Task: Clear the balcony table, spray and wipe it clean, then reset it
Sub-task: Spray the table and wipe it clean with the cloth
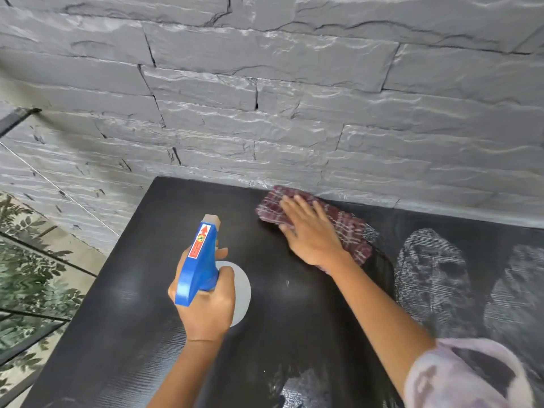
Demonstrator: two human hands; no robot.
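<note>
At the far left, green foliage (29, 278) shows beyond a dark-framed glass railing (17, 319). A grey stone wall (294, 83) runs across the whole background, and the black desk (132, 334) stands with its far edge against it.

Left of the middle, the left hand (206, 307) grips a spray bottle (200, 260). Its fingers are curled round the neck under the blue trigger head, and the nozzle points away toward the wall. The bottle's white body shows just below the hand, above the desk top.

Further right, the right hand (312, 231) lies flat with its fingers spread and straight, pressing down on a maroon checked cloth (350, 228). The cloth lies on the desk near the far edge, close to the wall.

To the right of the cloth, two large whitish patches of spray (432, 275) cover the dark surface, and a smaller wet smear sits near the front edge. A pale patterned sleeve (459, 375) fills the lower right corner.
</note>
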